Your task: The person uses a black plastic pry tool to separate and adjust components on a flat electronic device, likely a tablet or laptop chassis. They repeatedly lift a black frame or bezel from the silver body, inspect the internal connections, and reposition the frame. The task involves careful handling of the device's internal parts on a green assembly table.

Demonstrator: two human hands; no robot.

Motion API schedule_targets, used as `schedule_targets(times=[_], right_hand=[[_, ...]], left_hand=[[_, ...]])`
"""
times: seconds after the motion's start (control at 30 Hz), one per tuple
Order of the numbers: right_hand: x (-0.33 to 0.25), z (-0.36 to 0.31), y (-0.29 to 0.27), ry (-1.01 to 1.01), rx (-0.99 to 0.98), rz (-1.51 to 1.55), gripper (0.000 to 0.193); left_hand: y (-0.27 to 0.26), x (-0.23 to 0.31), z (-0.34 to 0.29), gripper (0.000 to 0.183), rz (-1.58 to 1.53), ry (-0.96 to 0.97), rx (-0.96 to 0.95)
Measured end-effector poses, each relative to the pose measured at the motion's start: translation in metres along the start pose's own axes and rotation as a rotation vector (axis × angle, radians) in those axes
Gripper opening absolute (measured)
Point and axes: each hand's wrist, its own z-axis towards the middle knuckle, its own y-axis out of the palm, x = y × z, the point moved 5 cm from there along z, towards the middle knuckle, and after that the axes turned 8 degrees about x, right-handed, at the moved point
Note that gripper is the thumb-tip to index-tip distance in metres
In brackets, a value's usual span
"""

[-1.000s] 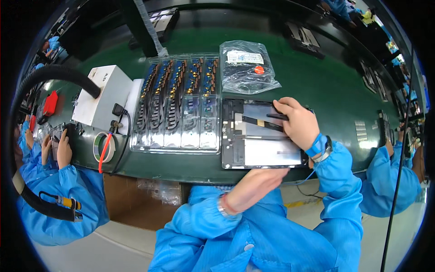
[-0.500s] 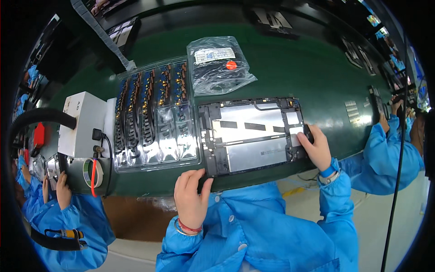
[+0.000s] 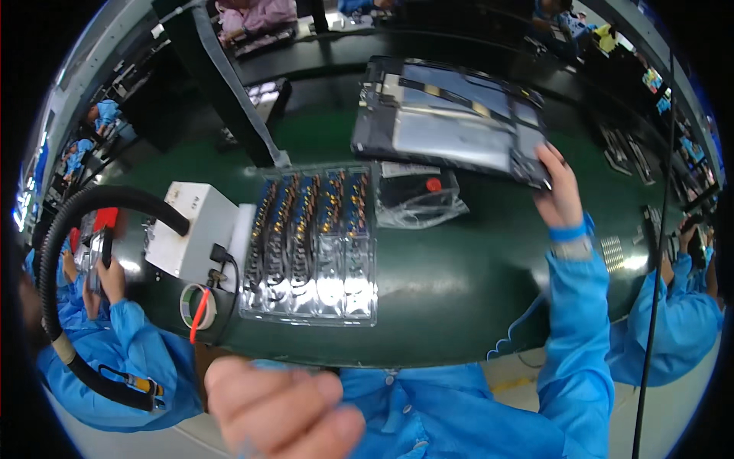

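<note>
Co-worker at the left edge: a blue sleeve (image 3: 126, 321) is bent beside the tabletop (image 3: 451, 298).
White box: the white box (image 3: 200, 233), with a black hose (image 3: 115, 193) entering it, stands toward the left end of the tabletop, behind a tape roll (image 3: 186, 309).
Left hand: the left hand (image 3: 283, 413) is raised before the near edge, close to the camera, its fingers bent and blurred; I cannot tell if it grips anything. Half a second ago it was at the tablet's near left corner.
Parts tray: the clear tray (image 3: 373, 283) lies right of the box, with rows of small parts.
Plastic bag: the bag (image 3: 413, 200) is partly hidden behind the tablet.
Open tablet: the tablet (image 3: 451, 118) is over the far part of the tabletop, slanting; before, it lay by the near edge.
Right hand: the right hand (image 3: 560, 187), arm stretched forward, holds the tablet's near right corner firmly; earlier this arm was more bent.
</note>
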Motion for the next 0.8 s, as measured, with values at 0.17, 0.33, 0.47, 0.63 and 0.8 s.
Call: schedule_targets(times=[0.17,0.33,0.47,0.63,0.8], right_hand=[[0.075,0.122,0.075,0.022,-0.072,-0.182,0.024],[0.126,0.173,0.074,0.197,-0.009,-0.325,0.020],[0.147,0.191,0.072,0.287,0.069,-0.491,0.025],[0.151,0.202,0.077,0.173,-0.027,-0.766,0.042],[0.088,0.164,0.062,0.001,-0.027,-0.662,0.041]], left_hand=[[-0.031,-0.008,0.015,0.042,0.103,0.447,0.068],[-0.024,-0.018,0.029,0.054,-0.254,0.151,0.129],[-0.014,-0.030,0.024,0.067,-0.271,0.194,0.229],[-0.008,-0.031,0.015,0.028,-0.044,0.076,0.257],[0.045,-0.028,0.008,0.035,-0.129,-0.072,-0.189]])
